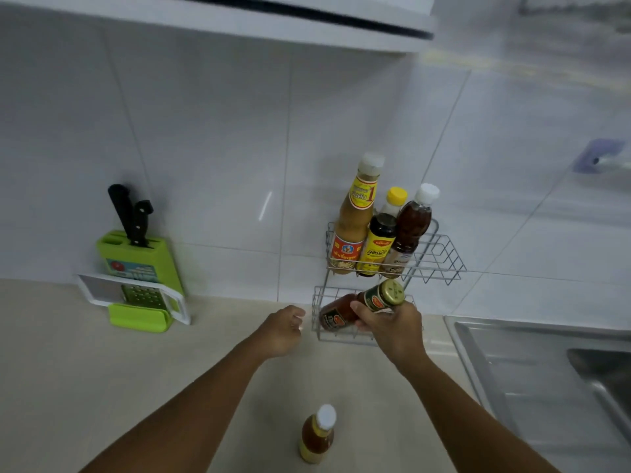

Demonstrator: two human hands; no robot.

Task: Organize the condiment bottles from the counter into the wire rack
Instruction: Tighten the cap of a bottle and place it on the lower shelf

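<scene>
1. At the counter's [102, 387] back edge, a jar [362, 307] is gripped in the right hand [392, 327], tilted, over the lower tier of the rack [440, 257].
2. The left hand [283, 331] is loosely curled and empty, just beside the rack.
3. Three bottles [353, 230] are stood upright in the upper tier.
4. One bottle [317, 435] is left near the counter's front edge.
5. The jar is judged to be glass: rigid, smooth, breakable, fairly heavy. A hold around the body below the lid is advised.
</scene>
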